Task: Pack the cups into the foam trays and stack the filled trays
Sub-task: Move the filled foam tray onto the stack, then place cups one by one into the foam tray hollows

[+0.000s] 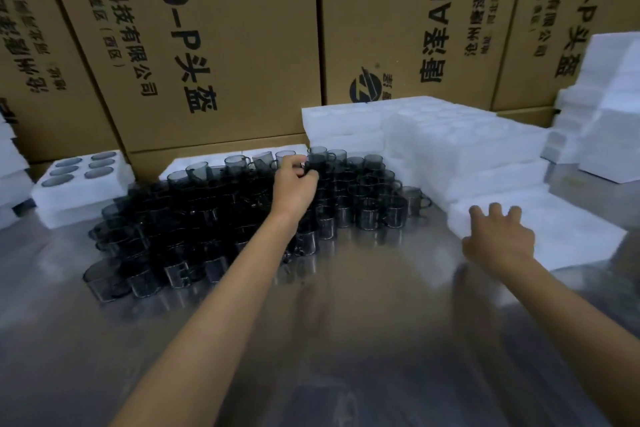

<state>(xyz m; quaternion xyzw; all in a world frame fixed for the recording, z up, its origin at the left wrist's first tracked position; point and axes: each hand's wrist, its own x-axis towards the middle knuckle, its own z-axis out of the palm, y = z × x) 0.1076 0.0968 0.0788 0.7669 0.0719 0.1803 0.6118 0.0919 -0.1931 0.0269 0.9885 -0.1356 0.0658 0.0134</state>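
A smoky cup [317, 160] at the far edge of the cup cluster [214, 218] is pinched by the left hand [294, 180]. The right hand [498, 239], fingers [495, 210] spread and relaxed, is laid on the near foam tray [561, 236] at right.

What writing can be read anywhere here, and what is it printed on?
"4.0-P头盔", sideways, on the cardboard box behind the cups.
"有限公司" closes the smaller line on that box; the rest is too blurred.
"AH4." on the next box, above a round logo.
Boxes at both edges: print too blurred.
Foam trays: no text.
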